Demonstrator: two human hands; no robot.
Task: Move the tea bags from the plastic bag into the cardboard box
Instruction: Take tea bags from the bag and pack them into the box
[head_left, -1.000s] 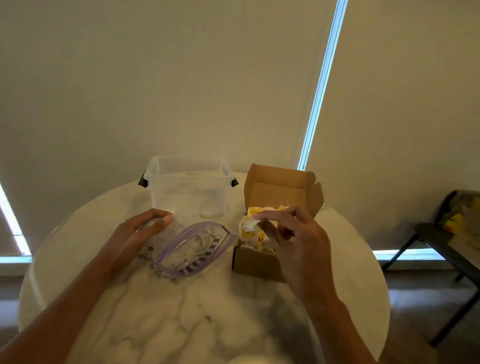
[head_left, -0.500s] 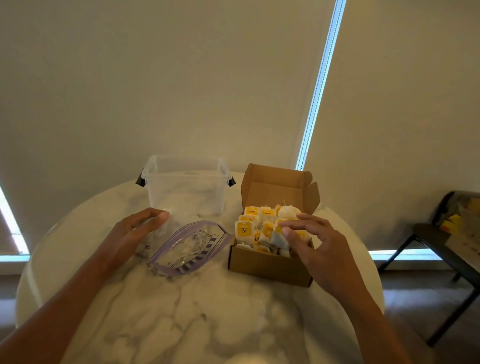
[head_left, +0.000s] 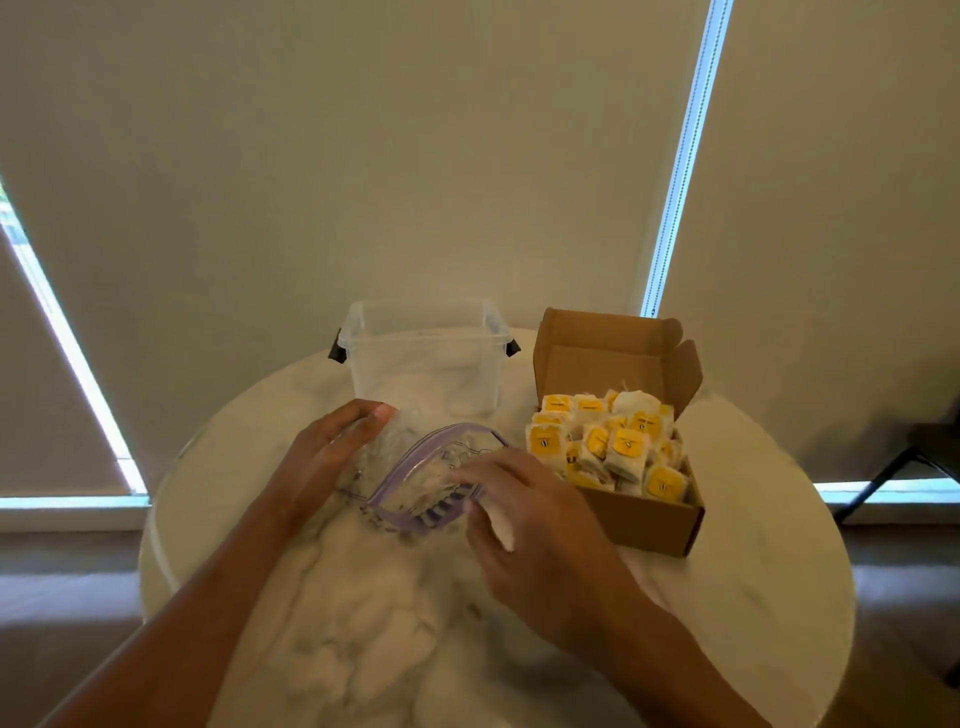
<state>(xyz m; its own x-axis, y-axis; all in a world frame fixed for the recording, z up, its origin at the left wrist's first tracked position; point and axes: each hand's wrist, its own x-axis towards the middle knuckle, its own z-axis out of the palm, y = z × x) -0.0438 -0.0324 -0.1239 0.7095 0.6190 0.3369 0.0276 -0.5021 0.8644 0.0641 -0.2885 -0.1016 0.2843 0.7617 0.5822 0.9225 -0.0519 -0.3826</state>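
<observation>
Pins plastic bag (head_left: 410, 467) flat with left hand (head_left: 322, 457), fingers straight, steadying its mouth; sets right hand (head_left: 545, 535) at that mouth, fingers loosely spread (pinching anything? cannot tell); finds tea bags (head_left: 628, 447) heaped in cardboard box (head_left: 649, 525).

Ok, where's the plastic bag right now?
Head view: the plastic bag lies centre-left on the marble table, between the left hand and right hand, just in front of the clear tub and left of the cardboard box.
</observation>
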